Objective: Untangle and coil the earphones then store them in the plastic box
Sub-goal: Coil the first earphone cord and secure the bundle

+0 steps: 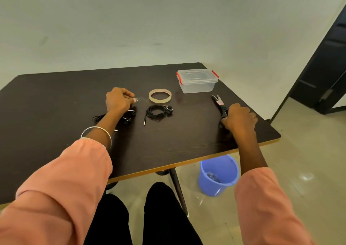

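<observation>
Pinching the free end of a clear tape strip [139, 100], the left hand [118, 100] has its fingers closed on the strip, which runs toward the tape roll [160, 95] lying flat on the table [56, 94]. The right hand [239, 119] rests over the handles of the scissors [219, 103], fingers curled around them; the blades point away, toward the box [197, 80], and look nearly closed. One set of earphones [159, 111] lies coiled just in front of the roll, its plug trailing toward the table's near edge. A second set [112, 118] lies partly hidden under the left wrist, so its degree of tangling cannot be judged. The box stands at the far right corner, lid on and red clips apparently down. A blue bucket [218, 175] sits on the floor below the table edge.

Likely hazards, judged from this arrangement: the thin strip may fold back and stick to itself or to the fingers if tension is lost; a cut made close to the coil could nick the cable; the coil, seemingly unsecured, may spring loose when lifted; the left forearm could drag the hidden set off its place. The box must be unclipped before anything is stored.
</observation>
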Demonstrator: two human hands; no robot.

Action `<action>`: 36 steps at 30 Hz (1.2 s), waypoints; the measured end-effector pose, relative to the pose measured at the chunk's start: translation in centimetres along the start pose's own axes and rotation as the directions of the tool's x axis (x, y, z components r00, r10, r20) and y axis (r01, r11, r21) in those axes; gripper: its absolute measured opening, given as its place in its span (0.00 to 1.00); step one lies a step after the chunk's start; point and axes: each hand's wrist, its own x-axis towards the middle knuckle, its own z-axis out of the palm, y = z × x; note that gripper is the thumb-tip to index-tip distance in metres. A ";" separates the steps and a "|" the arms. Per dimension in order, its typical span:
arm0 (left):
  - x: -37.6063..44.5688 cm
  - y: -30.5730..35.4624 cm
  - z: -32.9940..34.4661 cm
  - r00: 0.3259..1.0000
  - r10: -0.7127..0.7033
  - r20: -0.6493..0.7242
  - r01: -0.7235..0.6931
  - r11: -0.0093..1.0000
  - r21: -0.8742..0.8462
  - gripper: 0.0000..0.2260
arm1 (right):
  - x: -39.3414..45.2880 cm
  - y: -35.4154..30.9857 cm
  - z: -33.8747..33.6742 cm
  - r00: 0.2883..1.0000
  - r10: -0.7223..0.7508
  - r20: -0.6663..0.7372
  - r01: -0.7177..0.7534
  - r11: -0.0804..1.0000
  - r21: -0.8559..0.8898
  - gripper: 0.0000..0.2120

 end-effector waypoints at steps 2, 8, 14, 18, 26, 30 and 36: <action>0.2 -0.1 0.0 1.000 0.003 0.006 -0.003 1.000 -0.012 0.05 | 0.0 -0.7 -0.6 0.997 -0.019 0.074 0.020 1.000 -0.013 0.26; 0.5 -0.4 0.0 0.999 0.025 0.033 -0.024 0.999 -0.028 0.05 | -0.4 -2.8 -1.6 0.979 -0.101 0.179 0.082 0.990 0.113 0.27; 1.2 -1.3 -0.1 0.998 0.037 0.059 -0.034 0.998 -0.054 0.06 | -3.1 -4.1 -4.5 0.964 -0.263 0.047 0.234 0.914 0.331 0.25; 1.3 -1.5 -0.2 0.997 0.045 0.060 -0.038 0.994 -0.101 0.06 | -4.4 -6.6 -7.1 0.868 -0.495 0.030 0.443 0.800 0.404 0.28; 2.1 -2.7 -0.7 0.992 0.098 0.076 -0.089 0.989 -0.119 0.09 | -1.7 -13.3 -5.2 0.656 -0.750 0.080 0.752 0.659 0.010 0.31; 2.1 -2.9 -1.1 0.978 0.189 0.091 -0.179 0.978 -0.104 0.13 | -0.1 -15.2 -5.8 0.589 -0.800 0.111 0.805 0.570 -0.164 0.33; 2.1 -3.0 -1.5 0.949 0.294 0.114 -0.288 0.955 -0.063 0.19 | 0.5 -17.0 -7.6 0.497 -0.851 0.170 0.852 0.441 -0.282 0.32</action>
